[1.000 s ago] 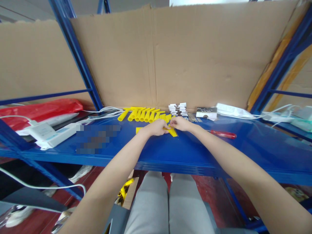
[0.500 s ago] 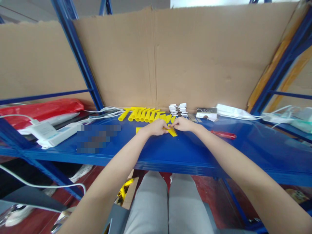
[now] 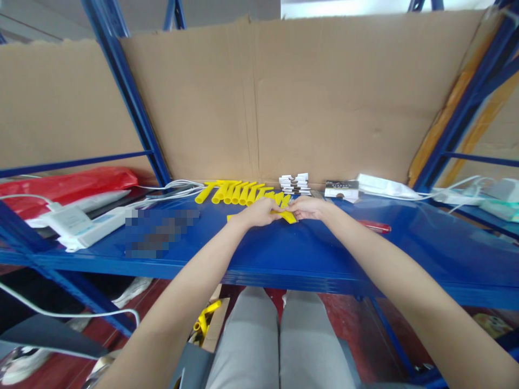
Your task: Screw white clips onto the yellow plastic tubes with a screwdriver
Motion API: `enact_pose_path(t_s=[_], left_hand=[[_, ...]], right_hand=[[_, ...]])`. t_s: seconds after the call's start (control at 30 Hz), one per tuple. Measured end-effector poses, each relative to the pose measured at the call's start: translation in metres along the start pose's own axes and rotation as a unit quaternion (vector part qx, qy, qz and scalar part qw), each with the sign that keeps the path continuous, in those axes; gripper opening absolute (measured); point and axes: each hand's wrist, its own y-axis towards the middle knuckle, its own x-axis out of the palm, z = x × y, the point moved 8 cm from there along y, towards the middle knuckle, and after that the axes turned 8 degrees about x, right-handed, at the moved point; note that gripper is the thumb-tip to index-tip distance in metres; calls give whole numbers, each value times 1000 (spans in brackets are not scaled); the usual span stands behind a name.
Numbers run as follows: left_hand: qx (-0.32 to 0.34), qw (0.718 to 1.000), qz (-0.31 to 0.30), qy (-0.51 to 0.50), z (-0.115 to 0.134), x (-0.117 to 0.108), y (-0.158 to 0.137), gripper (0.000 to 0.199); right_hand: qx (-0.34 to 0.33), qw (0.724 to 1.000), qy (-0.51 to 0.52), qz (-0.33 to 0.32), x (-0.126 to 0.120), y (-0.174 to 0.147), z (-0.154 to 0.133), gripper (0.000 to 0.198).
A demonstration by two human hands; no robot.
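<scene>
My left hand [image 3: 263, 212] is closed round a yellow plastic scraper [image 3: 289, 217], covering most of its handle; the flared flat end shows between my hands. My right hand [image 3: 307, 208] pinches at that flared end from the other side. Whether its fingers also hold a small part is too blurred to tell. Just behind my hands, a row of similar yellow scrapers [image 3: 235, 193] lies side by side with round handle ends facing me. Small white packets [image 3: 294, 184] are stacked to the right of that row.
A red-handled tool [image 3: 375, 226] lies right of my right forearm. Beyond it are a black-and-white box [image 3: 341, 189] and a white packet [image 3: 385, 185]. A white power strip [image 3: 97, 227] and red bag [image 3: 68, 186] occupy the left. Cardboard [image 3: 324, 97] walls the back of the blue shelf [image 3: 308, 254].
My right hand has turned, its fingers now lower and more under the scraper's flared end. The scraper is slightly tilted from before. My left hand keeps its grip.
</scene>
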Motion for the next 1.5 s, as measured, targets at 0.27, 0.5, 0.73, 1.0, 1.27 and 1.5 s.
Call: enact_pose_path(t_s=[0.27,0.5,0.73,1.0,1.27,1.5], left_hand=[[-43,997,-11,64,3,7,-3,43],[-66,989,-1,135,7,7,-2,41],[-90,972,205,74,-2,-40,-9,26],[-250,805,387,-374,-29,-51,-20,31],[-338,656,280,-614,-35,13,-12,23],[-341,664,187,-639,-33,46,-4,13]], right_hand=[[14,998,55,-17,3,6,5,13],[-22,996,76,-38,0,11,-1,8],[-113,982,73,135,-60,-12,-28,14],[-132,859,-326,373,-104,-6,-27,18],[-52,773,-525,352,-94,8,-18,26],[-40,745,-567,350,-89,13,-13,26]])
